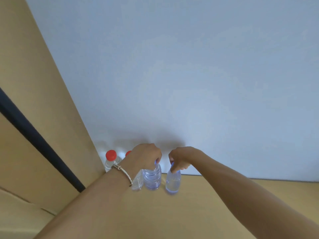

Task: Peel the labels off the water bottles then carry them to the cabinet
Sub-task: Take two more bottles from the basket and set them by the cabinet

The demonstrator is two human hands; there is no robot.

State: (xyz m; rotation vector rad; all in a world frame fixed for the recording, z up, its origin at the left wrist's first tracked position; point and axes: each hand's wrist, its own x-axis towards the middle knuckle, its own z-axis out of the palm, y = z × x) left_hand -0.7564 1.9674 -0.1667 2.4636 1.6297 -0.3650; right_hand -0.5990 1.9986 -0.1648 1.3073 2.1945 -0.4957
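Far left, close to the wall: first red-capped bottle [110,161], upright on the cabinet surface [215,207]. Just beside it, second red-capped bottle [128,153], mostly hidden behind my wrist, so only part of the cap shows.

Next: clear ribbed bottle [137,182], tucked under my left wrist, close against its right-hand neighbour. Cap hidden. Cannot tell whether my fingers reach it.

My left hand [145,157], bracelet [122,171] on the wrist, curls down over the top of the ribbed blue-capped bottle [152,178] and grips it. My right hand [179,161] pinches the neck of the smooth blue-capped bottle [173,182], which stands near the ribbed one with a gap between.

Both held bottles sit at the surface. Cannot tell if they are fully seated.

Count: 5 bottles. 2 red caps, 2 blue caps, 1 cap unseen. 0 labels visible on any.

Judgement: peeling looks done for these 5, and 3 are already parked. The last 2 are at the point of being set down. Left to do: let go of both, and fetch any bottles out of view.
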